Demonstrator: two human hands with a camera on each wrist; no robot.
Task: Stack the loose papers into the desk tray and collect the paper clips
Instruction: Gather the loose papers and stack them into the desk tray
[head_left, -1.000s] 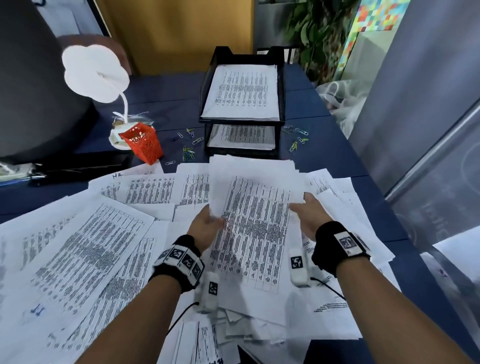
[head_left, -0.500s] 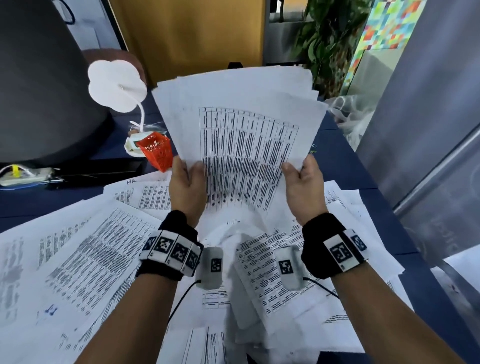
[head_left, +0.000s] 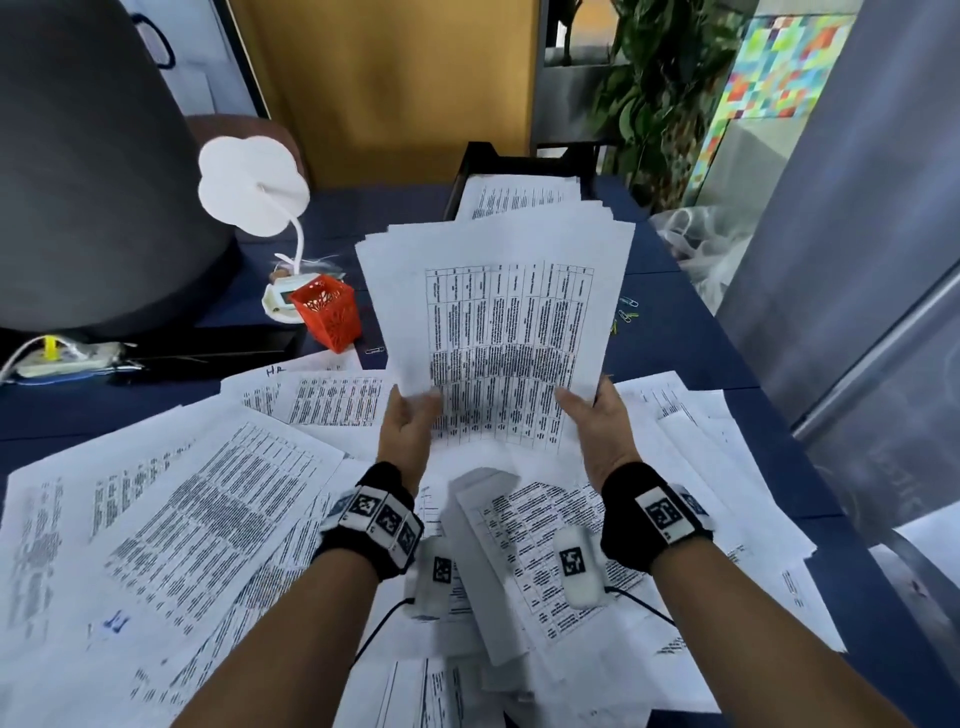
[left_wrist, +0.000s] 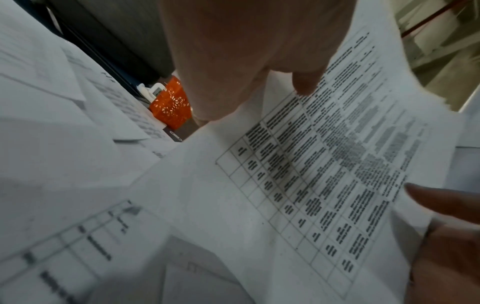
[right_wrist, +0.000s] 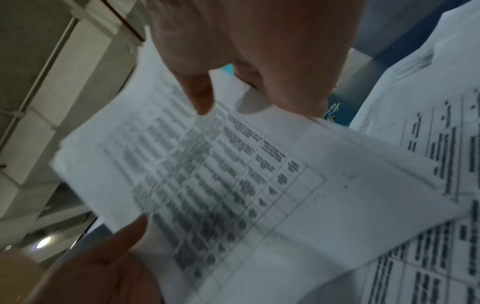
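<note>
Left hand (left_wrist: 249, 53) fills the upper centre of the left wrist view, thumb pressed on the printed face of the held sheaf of papers (left_wrist: 324, 174), fingers behind it. Sheaf tilted, table grid legible but text blurred. Right hand (left_wrist: 446, 236) at the sheaf's lower right edge, one fingertip lying on the sheet. Left of the sheaf: loose papers (left_wrist: 64, 123) spread flat, overlapping. Orange perforated cup (left_wrist: 170, 105) beyond the sheaf's upper left edge, a white object just beside it.
</note>
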